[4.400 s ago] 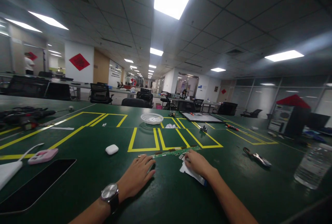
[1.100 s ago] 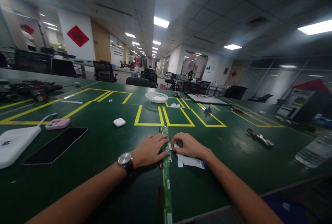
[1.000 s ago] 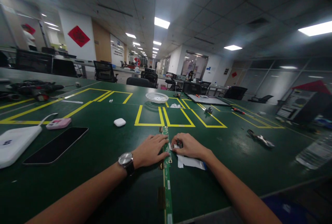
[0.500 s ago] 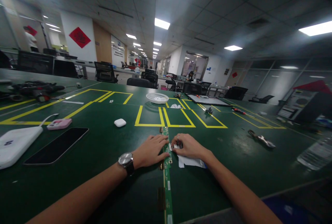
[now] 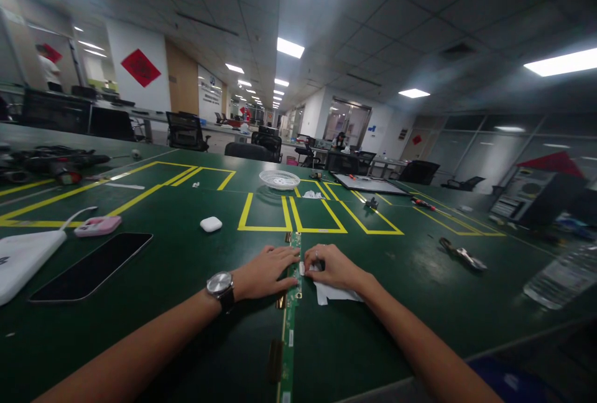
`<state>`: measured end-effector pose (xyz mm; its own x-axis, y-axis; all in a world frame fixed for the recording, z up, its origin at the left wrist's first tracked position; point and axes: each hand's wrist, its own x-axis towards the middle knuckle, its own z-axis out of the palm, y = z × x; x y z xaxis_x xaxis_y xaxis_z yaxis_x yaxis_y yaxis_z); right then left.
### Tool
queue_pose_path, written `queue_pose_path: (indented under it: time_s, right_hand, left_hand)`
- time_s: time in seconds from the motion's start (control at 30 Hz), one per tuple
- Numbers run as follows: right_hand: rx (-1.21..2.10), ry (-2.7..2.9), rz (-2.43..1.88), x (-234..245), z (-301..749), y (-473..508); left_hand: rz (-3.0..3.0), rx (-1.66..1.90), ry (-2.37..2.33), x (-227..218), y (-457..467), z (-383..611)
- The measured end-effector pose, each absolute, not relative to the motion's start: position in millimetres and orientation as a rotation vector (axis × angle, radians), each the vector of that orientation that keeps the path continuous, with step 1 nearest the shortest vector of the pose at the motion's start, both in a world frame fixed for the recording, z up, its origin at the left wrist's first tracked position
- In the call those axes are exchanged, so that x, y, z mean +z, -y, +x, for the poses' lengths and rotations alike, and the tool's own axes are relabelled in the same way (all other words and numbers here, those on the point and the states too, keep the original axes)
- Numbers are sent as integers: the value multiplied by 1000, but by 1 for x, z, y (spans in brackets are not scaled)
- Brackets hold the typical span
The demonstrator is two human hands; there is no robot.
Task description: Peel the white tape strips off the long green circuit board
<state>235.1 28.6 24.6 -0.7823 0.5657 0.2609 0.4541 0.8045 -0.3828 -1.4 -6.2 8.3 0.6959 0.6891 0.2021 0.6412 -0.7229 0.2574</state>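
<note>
A long, narrow green circuit board [image 5: 288,328] runs lengthwise on the green table in front of me, with brown-gold flex tabs along its left side. My left hand [image 5: 268,271] lies over the board's upper part, fingers stretched and thumb apart, fingertips resting on it. On the other side, my right hand [image 5: 333,266] pinches a crumpled white wipe [image 5: 338,294], which looks like tissue or cloth. A small white tip of it shows at the board's right edge. My right fingers partly hide the wipe.
A black phone [image 5: 96,266], white power bank [image 5: 30,260], pink case [image 5: 97,226] and white earbud case [image 5: 211,224] lie to the left. Ahead is a white basket [image 5: 278,180]. Rightward are a metal tool [image 5: 461,255], a clear bottle [image 5: 557,282] and a computer tower [image 5: 534,198].
The view has shifted slightly, and the board's near end now slants further left. My right hand, with the wipe, has moved slightly left and down in view. My left hand stays on the board.
</note>
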Motion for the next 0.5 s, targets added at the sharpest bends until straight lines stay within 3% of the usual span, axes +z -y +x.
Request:
queue_pose_path:
  time_s: [0.33, 0.5]
  right_hand:
    - [425, 2616, -751, 26, 238, -28]
    - [376, 2601, -614, 33, 228, -16]
  left_hand:
    - [2632, 537, -1100, 4, 8, -1]
    - [2450, 780, -1109, 2, 1, -5]
